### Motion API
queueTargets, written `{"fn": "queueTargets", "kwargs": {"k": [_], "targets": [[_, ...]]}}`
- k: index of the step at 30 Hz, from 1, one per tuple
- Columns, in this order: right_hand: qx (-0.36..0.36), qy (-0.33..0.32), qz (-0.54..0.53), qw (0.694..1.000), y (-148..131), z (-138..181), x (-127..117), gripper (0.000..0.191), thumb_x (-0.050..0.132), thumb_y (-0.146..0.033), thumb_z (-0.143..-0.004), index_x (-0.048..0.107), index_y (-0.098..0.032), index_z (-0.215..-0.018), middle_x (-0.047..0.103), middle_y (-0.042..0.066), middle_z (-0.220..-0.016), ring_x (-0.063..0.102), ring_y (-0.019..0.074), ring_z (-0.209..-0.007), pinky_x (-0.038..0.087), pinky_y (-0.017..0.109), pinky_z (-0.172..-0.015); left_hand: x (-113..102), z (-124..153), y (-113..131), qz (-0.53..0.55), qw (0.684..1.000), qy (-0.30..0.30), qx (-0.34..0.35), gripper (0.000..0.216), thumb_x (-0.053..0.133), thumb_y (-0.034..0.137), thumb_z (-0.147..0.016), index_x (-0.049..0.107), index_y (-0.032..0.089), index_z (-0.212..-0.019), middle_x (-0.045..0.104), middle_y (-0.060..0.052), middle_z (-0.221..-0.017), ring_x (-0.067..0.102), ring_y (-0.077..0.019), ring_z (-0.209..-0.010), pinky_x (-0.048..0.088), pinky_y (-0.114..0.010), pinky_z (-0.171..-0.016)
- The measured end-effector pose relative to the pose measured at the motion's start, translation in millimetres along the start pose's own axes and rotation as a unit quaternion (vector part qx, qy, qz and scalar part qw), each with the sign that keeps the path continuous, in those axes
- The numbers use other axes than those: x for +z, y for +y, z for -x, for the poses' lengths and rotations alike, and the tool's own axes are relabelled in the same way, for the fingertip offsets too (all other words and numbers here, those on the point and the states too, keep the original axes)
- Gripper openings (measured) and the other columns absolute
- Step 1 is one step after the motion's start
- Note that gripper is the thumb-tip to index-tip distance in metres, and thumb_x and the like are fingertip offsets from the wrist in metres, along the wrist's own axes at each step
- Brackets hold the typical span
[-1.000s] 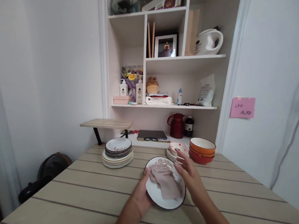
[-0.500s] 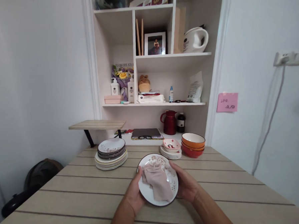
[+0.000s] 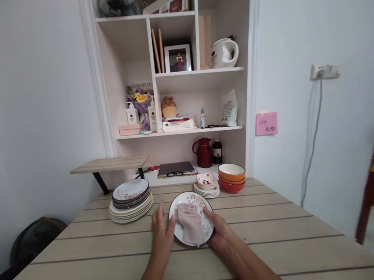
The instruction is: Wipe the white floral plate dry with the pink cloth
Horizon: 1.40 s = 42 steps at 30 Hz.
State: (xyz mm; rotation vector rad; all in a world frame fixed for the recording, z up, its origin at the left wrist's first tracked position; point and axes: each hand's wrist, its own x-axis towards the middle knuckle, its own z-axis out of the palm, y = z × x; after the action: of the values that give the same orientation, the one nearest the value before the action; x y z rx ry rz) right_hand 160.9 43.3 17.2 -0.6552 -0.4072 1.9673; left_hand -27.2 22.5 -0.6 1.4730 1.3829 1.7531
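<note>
A white plate (image 3: 179, 234) with a dark rim and brown flower print is at the front middle of the table. On it lies a crumpled pale pink cloth (image 3: 191, 223). My right hand (image 3: 221, 232) grips the plate's right edge, thumb on top and fingers underneath. At the left edge, my left hand (image 3: 163, 228) has its fingers raised and apart, with the thumb close to the rim; whether it touches the rim I cannot tell. The plate's underside is hidden.
Stacked plates (image 3: 130, 201) stand at the left, near a small raised wooden shelf (image 3: 109, 164). Behind the held plate are small dishes (image 3: 207, 191) and orange and red bowls (image 3: 232, 179). A red jug (image 3: 203, 153) and a dark laptop (image 3: 176, 168) sit farther back.
My left hand has let go of the plate's left side and its fingers have spread. My right hand still holds the plate. The camera view has turned to the right.
</note>
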Motion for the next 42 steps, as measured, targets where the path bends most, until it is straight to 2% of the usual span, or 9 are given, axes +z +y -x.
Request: {"fn": "queueTargets", "kwargs": {"k": [4,9,15,18,25,31,34,37,42], "targets": [[-0.022,0.002,-0.02,1.0,-6,-2,-2,0.055,0.044,-0.042,-0.093,0.046,-0.008,-0.136,0.076,0.015,-0.1,0.071,0.025,-0.094,0.049,0.04,-0.096,5,12,11,-0.238,0.948,0.003,0.213,0.049,0.046,0.042,-0.091,0.046,0.025,-0.137,0.05,-0.014,-0.13,0.046,-0.0279,-0.124,0.037,-0.052,-0.104],[-0.033,-0.06,-0.014,0.998,-7,3,0,0.062,0.042,-0.054,-0.091,0.054,-0.008,-0.128,0.073,0.018,-0.11,0.067,0.0274,-0.106,0.046,0.043,-0.099,14,28,30,-0.337,0.886,-0.028,0.317,0.05,0.05,0.029,-0.091,0.044,0.029,-0.14,0.047,-0.012,-0.138,0.041,-0.0282,-0.129,0.033,-0.053,-0.108],[-0.033,-0.06,0.019,0.997,-2,6,7,0.057,0.044,-0.056,-0.089,0.063,-0.008,-0.114,0.074,0.018,-0.104,0.068,0.0267,-0.103,0.045,0.041,-0.099,17,29,23,-0.327,0.894,-0.19,0.242,0.052,0.054,0.014,-0.083,0.053,0.03,-0.132,0.056,-0.008,-0.13,0.05,-0.0266,-0.122,0.039,-0.05,-0.106],[-0.01,-0.039,0.025,0.999,-1,9,9,0.053,0.048,-0.055,-0.088,0.065,-0.01,-0.108,0.076,0.015,-0.096,0.07,0.0249,-0.094,0.048,0.039,-0.095,19,31,25,-0.306,0.897,-0.225,0.227,0.055,0.056,0.013,-0.081,0.053,0.034,-0.132,0.054,-0.007,-0.133,0.05,-0.0263,-0.124,0.043,-0.046,-0.103],[0.039,-0.058,0.094,0.993,9,15,14,0.055,0.052,-0.058,-0.085,0.067,-0.008,-0.101,0.076,0.015,-0.086,0.071,0.0233,-0.078,0.054,0.034,-0.075,24,33,42,-0.357,0.842,-0.233,0.331,0.04,0.073,0.022,-0.074,0.067,0.033,-0.112,0.058,-0.008,-0.128,0.052,-0.0322,-0.12,0.038,-0.055,-0.106],[-0.002,-0.013,0.099,0.995,14,17,20,0.053,0.053,-0.053,-0.086,0.064,-0.008,-0.112,0.077,0.015,-0.09,0.072,0.0247,-0.085,0.054,0.037,-0.079,10,20,34,-0.446,0.843,-0.054,0.296,0.031,0.064,0.016,-0.08,0.068,0.031,-0.107,0.064,-0.007,-0.115,0.057,-0.0285,-0.108,0.031,-0.061,-0.106],[0.015,-0.019,0.058,0.998,8,14,18,0.06,0.048,-0.055,-0.087,0.06,-0.007,-0.119,0.076,0.017,-0.095,0.071,0.0272,-0.091,0.052,0.042,-0.086,4,17,30,-0.472,0.838,-0.013,0.273,0.03,0.064,0.016,-0.08,0.068,0.027,-0.107,0.064,-0.009,-0.111,0.058,-0.0296,-0.104,0.033,-0.061,-0.102],[0.007,-0.047,-0.001,0.999,-3,9,12,0.062,0.039,-0.056,-0.091,0.056,-0.008,-0.126,0.075,0.017,-0.102,0.07,0.0274,-0.096,0.05,0.044,-0.09,8,22,33,-0.461,0.836,-0.072,0.29,0.032,0.067,0.013,-0.077,0.069,0.027,-0.105,0.065,-0.007,-0.107,0.058,-0.0279,-0.102,0.041,-0.054,-0.098],[-0.005,-0.012,-0.006,1.0,-8,6,5,0.061,0.044,-0.056,-0.089,0.057,-0.006,-0.124,0.075,0.018,-0.098,0.07,0.0277,-0.092,0.05,0.044,-0.09,25,39,41,-0.401,0.85,-0.169,0.297,0.046,0.068,0.005,-0.075,0.066,0.031,-0.113,0.065,-0.002,-0.109,0.058,-0.0214,-0.102,0.049,-0.037,-0.09]]}}
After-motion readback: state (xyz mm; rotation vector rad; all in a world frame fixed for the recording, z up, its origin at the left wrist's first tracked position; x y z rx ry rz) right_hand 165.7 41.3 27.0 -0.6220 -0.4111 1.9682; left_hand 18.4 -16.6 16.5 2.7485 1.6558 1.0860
